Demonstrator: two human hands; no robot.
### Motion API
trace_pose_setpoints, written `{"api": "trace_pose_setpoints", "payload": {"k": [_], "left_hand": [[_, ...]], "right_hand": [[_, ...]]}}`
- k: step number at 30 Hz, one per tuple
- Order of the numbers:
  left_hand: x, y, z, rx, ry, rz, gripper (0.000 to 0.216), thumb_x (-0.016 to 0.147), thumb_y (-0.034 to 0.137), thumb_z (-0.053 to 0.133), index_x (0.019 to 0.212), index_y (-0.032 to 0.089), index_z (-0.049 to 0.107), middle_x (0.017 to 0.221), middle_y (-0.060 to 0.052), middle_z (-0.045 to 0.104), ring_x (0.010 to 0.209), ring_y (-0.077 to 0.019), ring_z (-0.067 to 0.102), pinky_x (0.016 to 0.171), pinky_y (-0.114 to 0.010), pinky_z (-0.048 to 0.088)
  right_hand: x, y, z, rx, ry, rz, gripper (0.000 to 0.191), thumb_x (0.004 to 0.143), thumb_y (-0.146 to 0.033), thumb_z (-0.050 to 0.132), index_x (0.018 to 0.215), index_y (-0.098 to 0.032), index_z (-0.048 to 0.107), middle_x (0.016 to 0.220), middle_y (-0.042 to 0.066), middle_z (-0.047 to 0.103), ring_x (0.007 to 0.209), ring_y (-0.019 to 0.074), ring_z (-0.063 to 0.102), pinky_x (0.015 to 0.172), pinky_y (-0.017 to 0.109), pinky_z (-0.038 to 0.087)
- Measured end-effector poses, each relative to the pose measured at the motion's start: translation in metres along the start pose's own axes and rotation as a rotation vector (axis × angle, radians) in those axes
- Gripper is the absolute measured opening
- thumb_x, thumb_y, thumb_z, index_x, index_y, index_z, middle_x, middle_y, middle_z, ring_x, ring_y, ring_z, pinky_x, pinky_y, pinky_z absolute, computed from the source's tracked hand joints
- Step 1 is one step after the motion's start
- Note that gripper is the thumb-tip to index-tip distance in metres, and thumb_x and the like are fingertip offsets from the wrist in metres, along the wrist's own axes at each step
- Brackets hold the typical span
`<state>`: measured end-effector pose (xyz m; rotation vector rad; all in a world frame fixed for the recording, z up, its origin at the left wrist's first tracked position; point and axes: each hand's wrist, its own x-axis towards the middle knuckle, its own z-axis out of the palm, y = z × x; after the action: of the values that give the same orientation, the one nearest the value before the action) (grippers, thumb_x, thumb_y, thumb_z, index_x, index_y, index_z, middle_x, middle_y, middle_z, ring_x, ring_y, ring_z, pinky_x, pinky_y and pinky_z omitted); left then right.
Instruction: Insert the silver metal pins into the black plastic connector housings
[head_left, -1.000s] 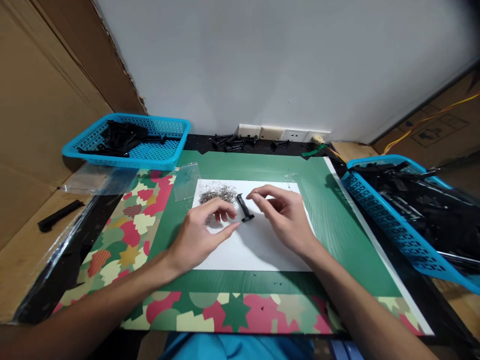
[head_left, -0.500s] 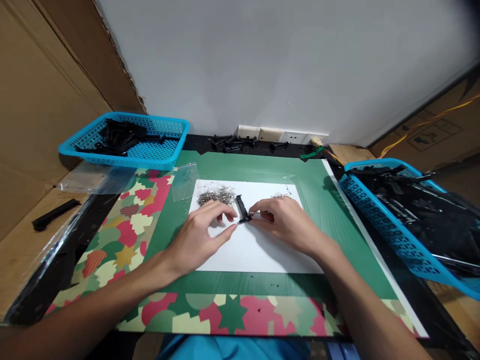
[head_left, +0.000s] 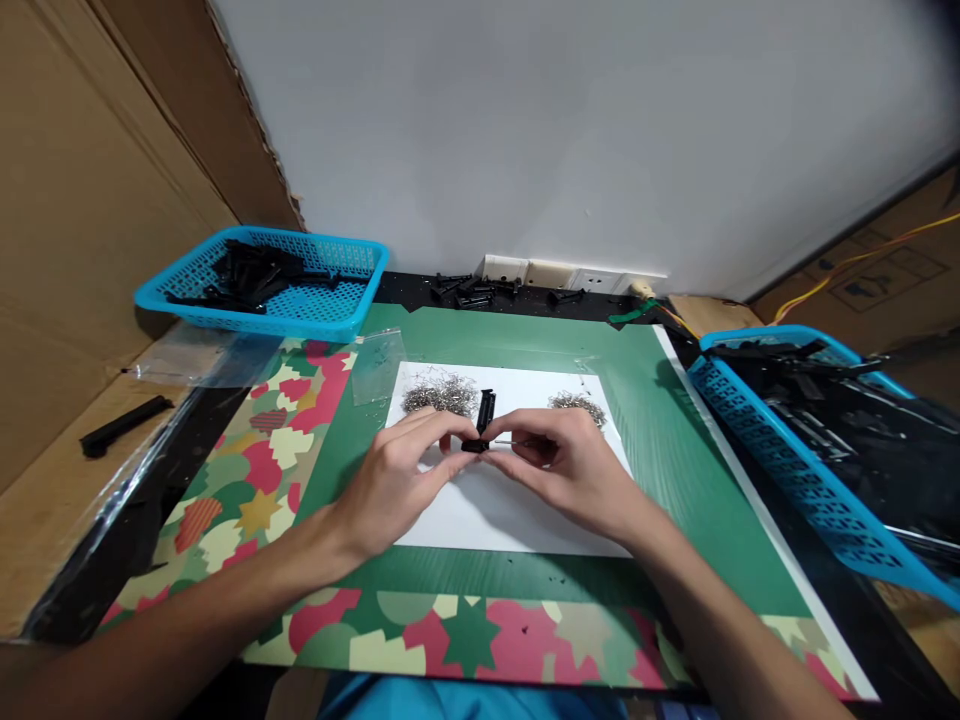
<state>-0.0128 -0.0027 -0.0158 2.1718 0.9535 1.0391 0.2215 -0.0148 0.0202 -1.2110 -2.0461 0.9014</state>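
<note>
A small black plastic part (head_left: 486, 408) stands over the white sheet (head_left: 480, 515), its long arm pointing away from me. My left hand (head_left: 405, 470) pinches its near end from the left between thumb and fingertips. From the right, the thumb and index finger of my right hand (head_left: 577, 465) close on the same end. A thin metal pin (head_left: 511, 442) runs from the part towards my right palm; the curled fingers hide its far end. Behind my left fingers lies a pile of small metal springs or clips (head_left: 441, 392), and a smaller pile (head_left: 576, 403) lies beyond my right hand.
A blue basket (head_left: 345, 318) of black parts stands at the back left, a fuller blue basket (head_left: 780, 470) at the right. Loose black parts (head_left: 476, 290) lie along the wall below the sockets (head_left: 592, 280). One black piece (head_left: 126, 425) rests on cardboard at far left.
Both hands have closed on the black part's near end, the right moving slightly left. The part has turned more upright in view, and a thin pin now shows by my right fingers.
</note>
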Motion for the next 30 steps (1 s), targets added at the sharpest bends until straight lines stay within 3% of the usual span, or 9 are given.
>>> {"api": "trace_pose_setpoints", "payload": {"k": [2, 8, 12, 17, 20, 23, 26, 30], "left_hand": [[0.0, 0.001, -0.001, -0.01, 0.038, 0.017, 0.018, 0.098, 0.015, 0.072, 0.115, 0.023, 0.069, 0.101, -0.001, 0.075, 0.088, -0.0149, 0.067, 0.081, -0.029, 0.055], [-0.001, 0.008, -0.002, -0.073, 0.054, -0.039, 0.02, 0.102, 0.015, 0.065, 0.119, 0.024, 0.07, 0.109, -0.002, 0.077, 0.098, -0.0161, 0.071, 0.085, -0.029, 0.059], [-0.002, 0.008, -0.002, -0.099, 0.037, -0.073, 0.02, 0.104, 0.017, 0.062, 0.123, 0.023, 0.069, 0.114, -0.005, 0.077, 0.099, -0.0183, 0.073, 0.087, -0.033, 0.062], [-0.001, 0.005, 0.001, -0.087, 0.001, -0.098, 0.022, 0.106, 0.019, 0.06, 0.126, 0.024, 0.067, 0.116, -0.005, 0.075, 0.098, -0.0178, 0.071, 0.084, -0.032, 0.06], [0.0, 0.003, 0.002, -0.044, -0.037, -0.112, 0.02, 0.105, 0.021, 0.063, 0.124, 0.024, 0.067, 0.11, -0.003, 0.075, 0.089, -0.0158, 0.069, 0.08, -0.031, 0.058], [0.0, 0.001, 0.003, -0.003, -0.077, -0.107, 0.022, 0.103, 0.02, 0.066, 0.124, 0.024, 0.067, 0.111, -0.003, 0.075, 0.091, -0.0167, 0.07, 0.083, -0.033, 0.058], [-0.001, -0.001, 0.004, 0.048, -0.078, -0.055, 0.023, 0.101, 0.018, 0.068, 0.124, 0.023, 0.07, 0.11, -0.005, 0.075, 0.097, -0.0195, 0.072, 0.084, -0.035, 0.059], [-0.002, -0.004, 0.006, 0.089, -0.061, 0.06, 0.024, 0.1, 0.018, 0.07, 0.124, 0.021, 0.071, 0.109, -0.008, 0.078, 0.099, -0.022, 0.073, 0.085, -0.038, 0.062]], "right_hand": [[0.0, -0.001, -0.002, 0.05, 0.046, 0.001, 0.022, 0.099, -0.039, 0.072, 0.106, -0.02, 0.078, 0.064, -0.006, 0.041, 0.059, 0.0109, 0.033, 0.058, 0.026, 0.031], [-0.002, -0.004, -0.013, 0.067, 0.304, -0.048, 0.02, 0.106, -0.031, 0.061, 0.111, -0.023, 0.079, 0.09, 0.004, 0.065, 0.071, 0.0144, 0.054, 0.06, 0.028, 0.04], [-0.003, -0.003, -0.017, -0.041, 0.402, -0.154, 0.023, 0.107, -0.026, 0.058, 0.117, -0.027, 0.079, 0.105, 0.007, 0.066, 0.086, 0.0181, 0.063, 0.07, 0.032, 0.051], [-0.002, 0.001, -0.017, -0.2, 0.476, -0.255, 0.022, 0.104, -0.021, 0.063, 0.114, -0.03, 0.081, 0.106, 0.008, 0.068, 0.091, 0.0206, 0.067, 0.075, 0.036, 0.056], [-0.003, -0.001, -0.014, -0.147, 0.493, -0.191, 0.012, 0.1, -0.022, 0.07, 0.1, -0.027, 0.081, 0.097, 0.006, 0.076, 0.084, 0.0201, 0.072, 0.075, 0.035, 0.06], [-0.002, -0.004, -0.007, 0.063, 0.538, -0.06, 0.012, 0.098, -0.026, 0.074, 0.087, -0.022, 0.076, 0.086, 0.004, 0.078, 0.075, 0.0192, 0.074, 0.073, 0.034, 0.064], [0.001, -0.004, 0.004, 0.291, 0.537, 0.042, 0.017, 0.098, -0.03, 0.074, 0.085, -0.02, 0.071, 0.082, 0.004, 0.076, 0.07, 0.0184, 0.075, 0.069, 0.032, 0.066], [0.006, 0.0, 0.016, 0.343, 0.477, 0.081, 0.02, 0.096, -0.034, 0.076, 0.084, -0.019, 0.069, 0.078, 0.003, 0.073, 0.066, 0.0165, 0.073, 0.066, 0.03, 0.063]]}}
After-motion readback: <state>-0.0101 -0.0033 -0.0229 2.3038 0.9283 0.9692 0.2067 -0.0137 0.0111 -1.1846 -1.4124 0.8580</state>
